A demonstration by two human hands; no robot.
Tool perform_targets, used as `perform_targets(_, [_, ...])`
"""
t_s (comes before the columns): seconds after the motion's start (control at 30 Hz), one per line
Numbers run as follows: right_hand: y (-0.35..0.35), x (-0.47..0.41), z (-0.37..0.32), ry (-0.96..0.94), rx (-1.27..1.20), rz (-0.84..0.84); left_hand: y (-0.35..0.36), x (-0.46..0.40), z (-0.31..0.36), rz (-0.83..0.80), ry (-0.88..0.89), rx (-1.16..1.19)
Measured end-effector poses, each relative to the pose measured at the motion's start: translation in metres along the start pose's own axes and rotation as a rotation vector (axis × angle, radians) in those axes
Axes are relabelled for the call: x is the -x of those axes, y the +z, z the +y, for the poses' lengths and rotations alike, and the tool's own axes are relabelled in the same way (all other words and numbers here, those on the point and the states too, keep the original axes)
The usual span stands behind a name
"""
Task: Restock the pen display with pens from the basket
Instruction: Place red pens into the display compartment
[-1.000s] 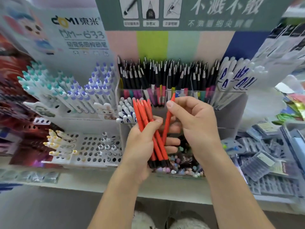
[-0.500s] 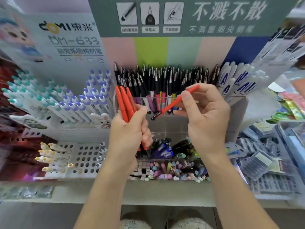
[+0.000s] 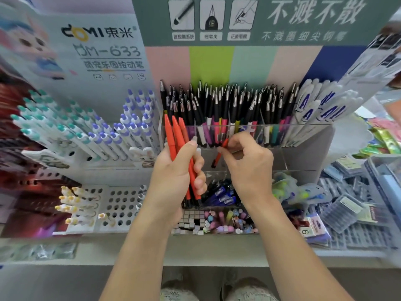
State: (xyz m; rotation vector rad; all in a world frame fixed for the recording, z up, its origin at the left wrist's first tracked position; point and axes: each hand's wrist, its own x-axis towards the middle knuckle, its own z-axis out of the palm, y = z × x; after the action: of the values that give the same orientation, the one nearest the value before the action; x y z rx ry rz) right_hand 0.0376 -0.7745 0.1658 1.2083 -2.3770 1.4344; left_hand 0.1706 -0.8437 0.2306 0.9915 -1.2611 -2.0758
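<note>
- The clear acrylic pen display [image 3: 282, 146] stands at the centre of the shelf [image 3: 217, 250]; its upper tier, at 12 o'clock from the hands, is packed with upright black-capped pens [image 3: 227, 105] whose lower barrels are pink, yellow, purple and white.
- Its middle tier holds dark blue pens [image 3: 221, 195] lying slanted, and the bottom tier holds small pastel-tipped pens [image 3: 225, 220].
- At 9 o'clock a white perforated rack [image 3: 121, 205] carries teal- and purple-capped white pens [image 3: 104, 135] on top and a few yellow-tipped ones [image 3: 71, 198] below, with many holes unfilled.
- At 3 o'clock lie flat clear packets [image 3: 347, 205] in a heap.
- The left hand [image 3: 175, 181] has its fingers curled tight around a bundle of red pens [image 3: 180, 144], smooth slim barrels with black tips down, fanned upward beside the display's left wall.
- The right hand [image 3: 249, 168] pinches a single red pen [image 3: 219, 154] between thumb and forefinger, black tip down, just at the front lip of the upper tier.
- Open room shows in the front compartment below that lip.
</note>
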Motion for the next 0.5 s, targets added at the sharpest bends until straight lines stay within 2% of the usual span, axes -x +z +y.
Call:
perform_targets(0.1, [0.003, 0.0, 0.003, 0.005, 0.026, 0.012, 0.0, 0.001, 0.002, -0.025, -0.008, -0.031])
perform_targets(0.33, [-0.021, -0.004, -0.018, 0.138, -0.087, 0.081, 0.004, 0.0, 0.005, -0.145, -0.018, -0.114])
perform_targets(0.4, [-0.034, -0.008, -0.033, 0.278, -0.28, 0.011, 0.005, -0.001, 0.006, -0.206, -0.024, -0.133])
perform_targets(0.5, [-0.045, -0.012, -0.05, 0.504, -0.632, -0.222, 0.007, -0.002, 0.006, -0.338, -0.05, -0.168])
